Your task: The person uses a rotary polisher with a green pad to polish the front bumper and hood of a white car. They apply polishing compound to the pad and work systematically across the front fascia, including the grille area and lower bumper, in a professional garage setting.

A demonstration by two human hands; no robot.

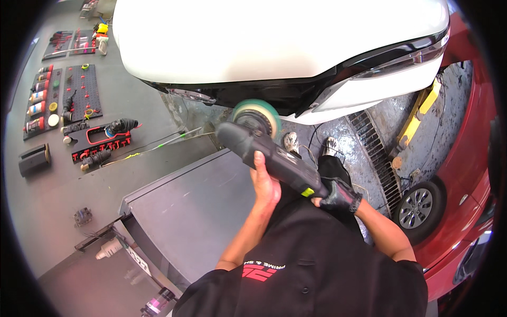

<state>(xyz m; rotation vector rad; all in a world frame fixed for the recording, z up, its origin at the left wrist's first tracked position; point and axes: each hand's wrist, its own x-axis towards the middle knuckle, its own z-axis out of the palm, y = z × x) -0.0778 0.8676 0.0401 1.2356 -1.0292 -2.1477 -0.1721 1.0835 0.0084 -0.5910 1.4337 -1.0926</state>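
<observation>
A black car polisher slants across the middle of the view, its head at the upper left and its handle end at the lower right. Its round green and cream pad is at the black front trim of a white car; whether it touches cannot be told. My bare left hand holds the polisher's body from the left, thumb up along its side and the other fingers mostly hidden beneath. In a black fingerless glove, my right hand is wrapped round the rear handle.
A grey cabinet stands to my left. Tool boards and a rack of polishers hang on the left wall. On the right are a red car, a yellow lift arm and a floor grate. Cables lie near my shoes.
</observation>
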